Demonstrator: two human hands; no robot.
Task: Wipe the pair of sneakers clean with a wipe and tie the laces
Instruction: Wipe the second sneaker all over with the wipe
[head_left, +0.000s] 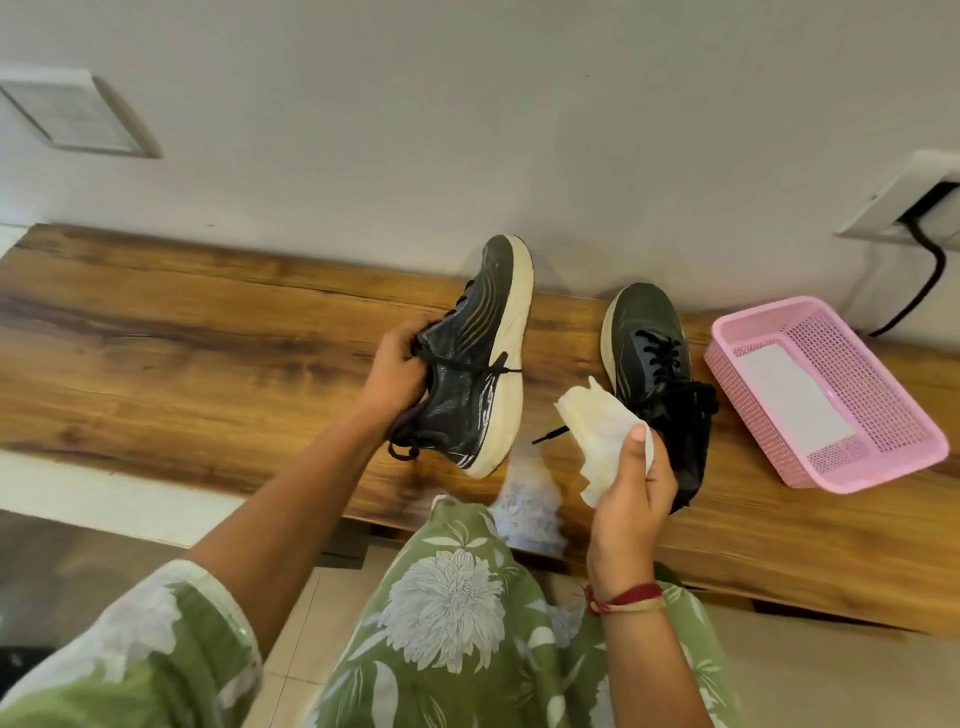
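Nearest to us, our green flowered dress (441, 613) filled the bottom of the view, its hem cut off by the lower edge. Our right hand (634, 488), a red thread on its wrist, pinched a crumpled white wipe (597, 431) between thumb and curled fingers, raised above the tabletop (156, 338). That hand hid part of the heel of the second sneaker (660, 374), which stood on the tabletop with its toe towards the wall and its laces loose. A pale blurred patch (524, 499) at the tabletop's near edge was too smeared for us to make out.

Our left hand (397, 364) gripped the held sneaker (467, 364) at its collar, tilting it so the white sole faced right. Its fingertips were hidden behind the black upper.

To the right sat a pink basket (909, 447) holding a flat white sheet (789, 395).

The tabletop was dark-grained wood set against a plain pale wall (467, 104). A switch plate (78, 111) hung on the left. A socket (904, 197) with a black cable (930, 280) was cut off at the right edge.
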